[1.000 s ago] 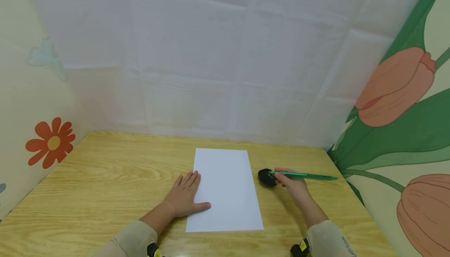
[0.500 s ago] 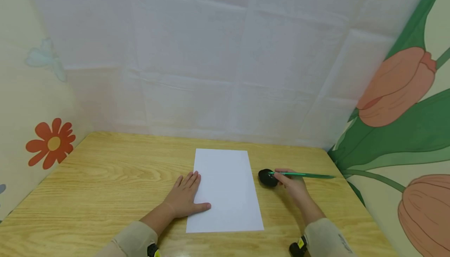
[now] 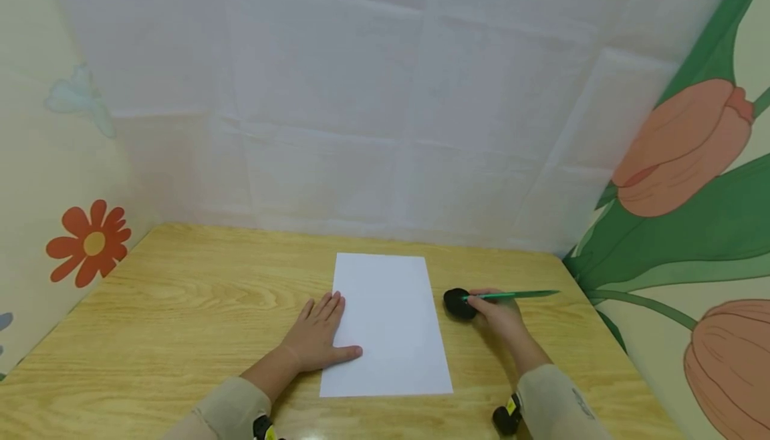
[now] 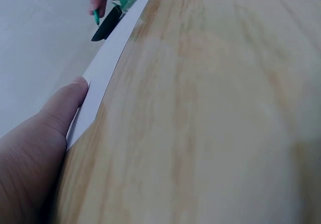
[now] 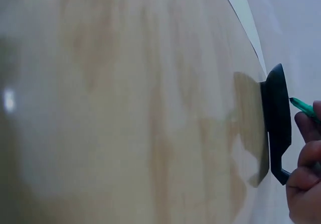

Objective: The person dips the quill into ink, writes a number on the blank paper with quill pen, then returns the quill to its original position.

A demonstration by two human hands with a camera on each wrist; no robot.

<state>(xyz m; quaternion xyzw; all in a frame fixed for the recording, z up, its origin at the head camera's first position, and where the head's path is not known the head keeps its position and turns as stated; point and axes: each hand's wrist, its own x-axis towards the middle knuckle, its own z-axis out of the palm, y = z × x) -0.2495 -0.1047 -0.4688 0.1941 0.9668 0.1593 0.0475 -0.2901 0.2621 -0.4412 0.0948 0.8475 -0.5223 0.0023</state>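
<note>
A blank white sheet of paper lies on the wooden table. My left hand rests flat across its left edge, fingers spread, and the thumb lies on the paper. To the right of the sheet, my right hand pinches a slim green brush between thumb and fingers. Its dark tip, clearest in the right wrist view, points at a low black dish resembling an inkstone. Whether the tip touches the dish is hard to tell. The curled lower fingers are close to the dish's narrow end.
The light wooden table ends at a white cloth hanging behind it. Flower-printed walls stand left and right, with a red flower and large tulips. Black wrist cameras sit by the sleeves.
The brush's far end has swung slightly up and toward the left in the head view, while its tip stays over the black dish. The left hand and paper have stayed put.
</note>
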